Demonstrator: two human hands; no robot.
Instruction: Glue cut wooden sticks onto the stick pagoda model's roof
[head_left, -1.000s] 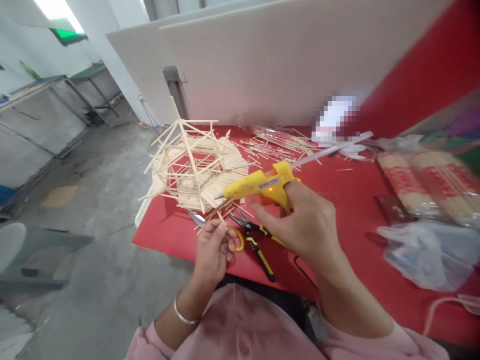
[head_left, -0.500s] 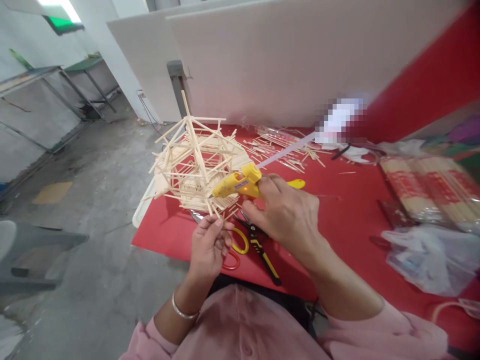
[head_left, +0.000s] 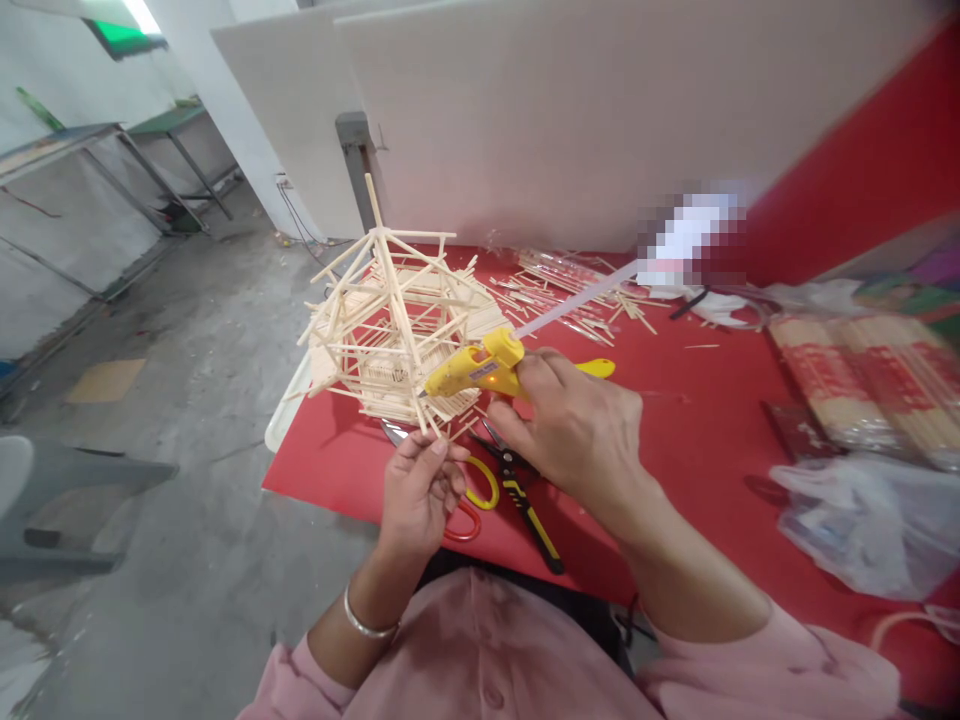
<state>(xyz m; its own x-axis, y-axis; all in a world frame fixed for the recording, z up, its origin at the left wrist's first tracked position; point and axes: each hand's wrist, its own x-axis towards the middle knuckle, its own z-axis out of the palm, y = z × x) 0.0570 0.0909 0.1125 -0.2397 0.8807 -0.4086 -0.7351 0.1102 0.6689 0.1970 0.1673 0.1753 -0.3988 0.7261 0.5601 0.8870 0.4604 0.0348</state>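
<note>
A model built of thin wooden sticks [head_left: 401, 300] stands on the red table [head_left: 675, 440], with a peaked frame on top. My right hand [head_left: 574, 420] is closed around a yellow hot glue gun [head_left: 480, 368], and a long pale glue stick [head_left: 577, 297] juts from its back. The gun's nozzle is at the lower front of the model's frame. Just below the nozzle, my left hand [head_left: 424, 480] pinches a wooden stick [head_left: 435, 428] at the model's near edge. Whether that stick is joined to the frame, I cannot tell.
Scissors with red and yellow handles [head_left: 480, 490] and black-yellow pliers [head_left: 529, 510] lie near my hands. Loose sticks [head_left: 585, 300] are scattered behind. Packs of sticks [head_left: 832, 380] and a plastic bag [head_left: 870, 520] sit at right. A grey stool [head_left: 60, 510] stands left.
Almost nothing differs. The view has shifted very slightly, while both hands keep their grips and the glue gun's nozzle stays at the same spot on the frame.
</note>
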